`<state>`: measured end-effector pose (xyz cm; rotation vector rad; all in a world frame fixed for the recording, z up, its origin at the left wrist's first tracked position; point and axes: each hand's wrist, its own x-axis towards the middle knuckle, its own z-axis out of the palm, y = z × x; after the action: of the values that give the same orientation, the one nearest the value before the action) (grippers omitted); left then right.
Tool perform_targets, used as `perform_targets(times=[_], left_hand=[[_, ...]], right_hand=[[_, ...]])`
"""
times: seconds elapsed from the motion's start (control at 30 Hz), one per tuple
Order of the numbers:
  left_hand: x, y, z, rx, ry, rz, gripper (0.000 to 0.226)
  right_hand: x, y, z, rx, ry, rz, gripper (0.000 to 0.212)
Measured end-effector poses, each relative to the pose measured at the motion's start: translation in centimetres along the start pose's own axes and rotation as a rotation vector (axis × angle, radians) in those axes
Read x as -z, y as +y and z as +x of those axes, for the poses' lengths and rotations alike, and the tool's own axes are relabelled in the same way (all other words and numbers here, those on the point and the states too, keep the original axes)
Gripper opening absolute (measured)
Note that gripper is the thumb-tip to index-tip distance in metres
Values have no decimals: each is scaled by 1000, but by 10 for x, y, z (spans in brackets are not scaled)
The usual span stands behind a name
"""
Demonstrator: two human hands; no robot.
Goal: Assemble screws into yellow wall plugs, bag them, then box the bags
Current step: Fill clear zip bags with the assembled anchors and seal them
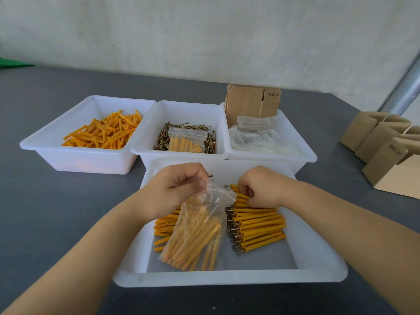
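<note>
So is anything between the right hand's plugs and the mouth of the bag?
Nothing visible. The right hand grips plugs just beside the bag, whose top the left hand pinches; only open tray space lies between.

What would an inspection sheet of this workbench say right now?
Surface: dark grey table, four white tubs.
Job's things: empty yellow plugs; loose screws under one filled bag; empty bags; assembled plugs in near tub; cardboard boxes at right.
Clutter: green object at far left.
Grips: left hand pinches part-filled bag; right hand grips assembled plugs.
Cables: nothing seen.
Surroundings: pale wall, metal pipe.
</note>
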<state>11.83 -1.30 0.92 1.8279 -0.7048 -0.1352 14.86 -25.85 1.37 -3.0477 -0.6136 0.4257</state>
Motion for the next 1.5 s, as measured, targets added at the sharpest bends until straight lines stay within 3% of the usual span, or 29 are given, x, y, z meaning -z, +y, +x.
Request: perform_targets(times=[0.07, 0.13, 0.27, 0.37, 0.47, 0.6, 0.7, 0.77, 0.87, 1.03, 1.2, 1.27, 1.37, 1.43, 1.5], left_hand=[[0, 0, 0, -2, 2, 5, 19], [0, 0, 0, 1, 2, -1, 21], [0, 0, 1, -11, 1, -15, 22], [1, 0, 1, -24, -2, -10, 21], [1, 1, 1, -17, -2, -11, 16], [1, 2, -1, 1, -3, -15, 15], [1, 3, -2, 12, -13, -22, 17], [1, 3, -1, 25, -17, -18, 17], [1, 2, -1, 37, -9, -18, 15], [1, 2, -1, 30, -11, -18, 18], [-1, 2, -2, 5, -3, -27, 16], [0, 2, -2, 2, 8, -24, 17], [1, 2, -3, 4, 10, -29, 16], [1, 2, -3, 12, 10, -31, 17], [1, 2, -2, 22, 16, -37, 17]], right_hand=[[6, 3, -5, -13, 66, 36, 3], [16, 4, -13, -23, 183, 125, 17], [46, 2, -27, -33, 400, 542, 22], [63, -4, -31, 42, 446, 873, 19], [70, -15, -27, 110, 392, 1017, 15], [58, -37, -13, 152, 116, 937, 14], [50, -50, -5, 128, -158, 1008, 17], [50, -53, -2, 78, -219, 1048, 23], [51, -53, -2, 69, -181, 1014, 29], [46, -52, -6, 176, -24, 676, 28], [30, -59, 2, 174, 90, 593, 11], [31, -58, 2, 209, 47, 582, 8], [41, -45, -5, 226, -42, 635, 24], [49, -31, -11, 182, 48, 732, 26], [52, -18, -20, 139, 156, 656, 21]])
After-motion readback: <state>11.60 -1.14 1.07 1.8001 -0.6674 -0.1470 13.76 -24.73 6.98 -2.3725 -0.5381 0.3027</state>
